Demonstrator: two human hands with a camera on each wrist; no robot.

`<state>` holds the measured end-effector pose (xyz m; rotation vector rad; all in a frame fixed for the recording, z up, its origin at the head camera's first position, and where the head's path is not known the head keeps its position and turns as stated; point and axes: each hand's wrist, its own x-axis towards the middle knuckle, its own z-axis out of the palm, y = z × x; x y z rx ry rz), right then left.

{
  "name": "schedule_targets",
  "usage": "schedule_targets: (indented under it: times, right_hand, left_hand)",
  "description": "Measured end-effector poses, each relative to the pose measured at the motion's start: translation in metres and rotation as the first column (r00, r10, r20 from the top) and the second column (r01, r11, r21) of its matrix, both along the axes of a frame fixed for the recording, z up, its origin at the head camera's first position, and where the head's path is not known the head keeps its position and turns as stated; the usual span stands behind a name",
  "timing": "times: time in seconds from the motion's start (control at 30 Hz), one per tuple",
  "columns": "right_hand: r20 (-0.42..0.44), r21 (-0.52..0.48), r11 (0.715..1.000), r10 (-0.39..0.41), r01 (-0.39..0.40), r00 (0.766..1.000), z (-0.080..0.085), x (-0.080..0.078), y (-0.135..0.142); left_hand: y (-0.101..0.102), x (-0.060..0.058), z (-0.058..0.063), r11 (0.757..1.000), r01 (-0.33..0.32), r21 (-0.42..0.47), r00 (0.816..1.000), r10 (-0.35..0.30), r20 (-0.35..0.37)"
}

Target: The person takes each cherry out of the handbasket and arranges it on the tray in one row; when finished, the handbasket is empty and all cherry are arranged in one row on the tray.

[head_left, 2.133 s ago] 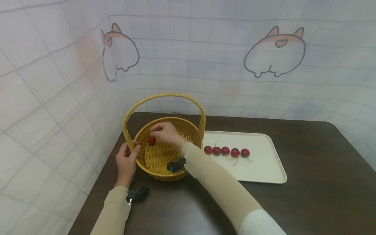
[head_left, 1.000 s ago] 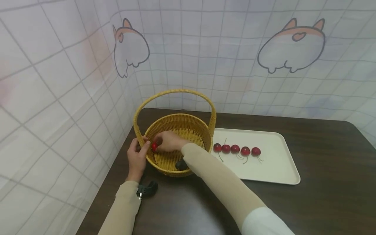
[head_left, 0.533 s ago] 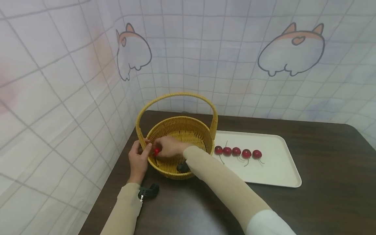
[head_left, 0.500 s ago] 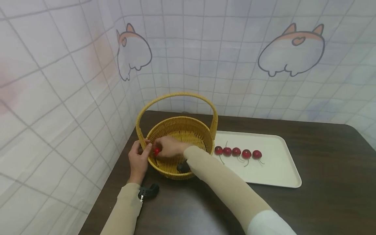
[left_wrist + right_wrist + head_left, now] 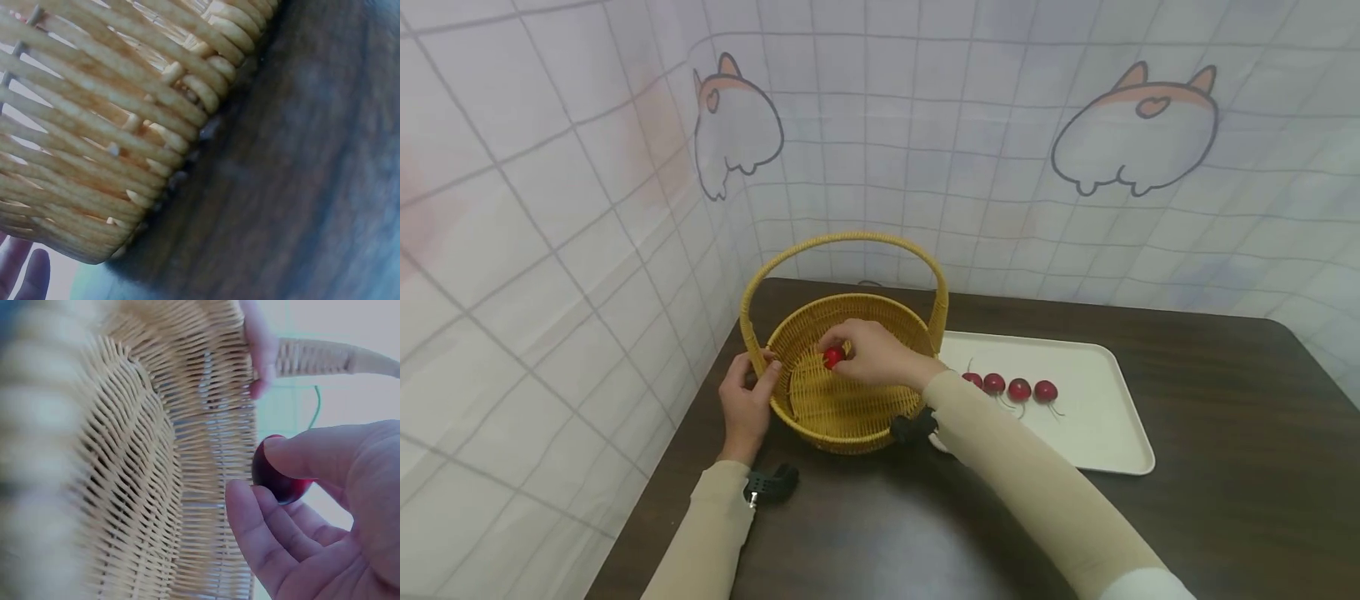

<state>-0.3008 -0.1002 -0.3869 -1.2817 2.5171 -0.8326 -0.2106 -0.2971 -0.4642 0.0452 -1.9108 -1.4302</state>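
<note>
A red cherry is pinched between the thumb and fingers of my right hand, over the inside of the yellow wicker basket. The right wrist view shows the same cherry dark and glossy, with a thin green stem rising behind the thumb. My left hand grips the basket's left rim at the foot of the tall handle. In the left wrist view the basket's outer wall fills the upper left, with left fingertips at the lower corner.
A white tray lies right of the basket, bearing several cherries in a row; my right forearm crosses its near left part. The dark wooden table meets a white gridded curtain behind and at left.
My right hand lowered the cherry to the basket's left inner side, then raised it and moved right, still holding it. My left hand has stayed at the rim. The head view has shifted slightly.
</note>
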Motion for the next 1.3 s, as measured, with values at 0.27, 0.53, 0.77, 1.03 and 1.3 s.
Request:
schedule_targets:
  times: [0.27, 0.53, 0.77, 1.03, 1.3]
  right_hand:
    - [0.080, -0.210, 0.972, -0.089, 0.104, 0.993, -0.005, 0.020, 0.047]
    - [0.145, -0.356, 0.913, -0.157, 0.200, 0.977, -0.022, 0.035, 0.089]
    - [0.317, -0.538, 0.744, -0.257, 0.396, 0.913, -0.035, 0.038, 0.130]
    - [0.279, -0.483, 0.756, -0.344, 0.441, 0.896, -0.054, 0.041, 0.177]
    - [0.244, -0.435, 0.715, -0.491, 0.547, 0.836, -0.075, 0.036, 0.228]
  left_hand:
    - [0.001, -0.001, -0.001, 1.000, 0.001, 0.014, 1.000, -0.001, 0.020]
    - [-0.006, -0.007, -0.014, 0.999, -0.010, 0.034, 1.000, 0.010, 0.008]
    - [0.000, -0.004, -0.002, 1.000, -0.007, 0.008, 1.000, 0.008, -0.029]
    - [-0.004, -0.007, -0.002, 0.995, 0.008, 0.097, 0.999, -0.004, -0.032]
    - [-0.005, -0.007, -0.003, 0.989, -0.003, 0.145, 1.000, 0.005, -0.016]
